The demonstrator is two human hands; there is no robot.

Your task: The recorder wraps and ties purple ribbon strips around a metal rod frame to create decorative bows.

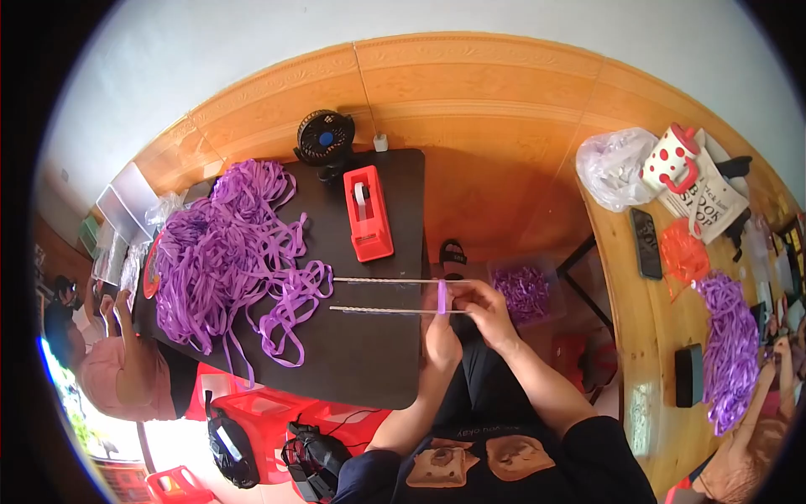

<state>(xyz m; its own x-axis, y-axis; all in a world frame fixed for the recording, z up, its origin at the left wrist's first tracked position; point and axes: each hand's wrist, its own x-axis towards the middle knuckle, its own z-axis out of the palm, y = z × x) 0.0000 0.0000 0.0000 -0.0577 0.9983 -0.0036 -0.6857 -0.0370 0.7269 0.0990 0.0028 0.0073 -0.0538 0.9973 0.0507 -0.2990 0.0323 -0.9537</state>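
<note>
Two thin, pale rods [386, 280] run side by side out past the right edge of the dark table, partly spiral-looking. Near their right ends a short band of purple ribbon [442, 297] spans across both. My left hand [442, 338] comes up from below, its fingers closed on the ribbon at the nearer rod. Beside it, my right hand [485, 311] reaches in from the right with thumb and fingertips pinched together at the rod ends; what they hold is partly hidden. To the left, a big tangled heap of purple ribbon [214, 252] trails strands toward the rods.
A red tape dispenser [367, 214] and small black fan [325, 139] stand on the dark table [361, 361]. Below, a clear bin [525, 294] holds purple pieces. A wooden table [651, 336] at right carries a phone [646, 244] and ribbon. Other people sit at both sides.
</note>
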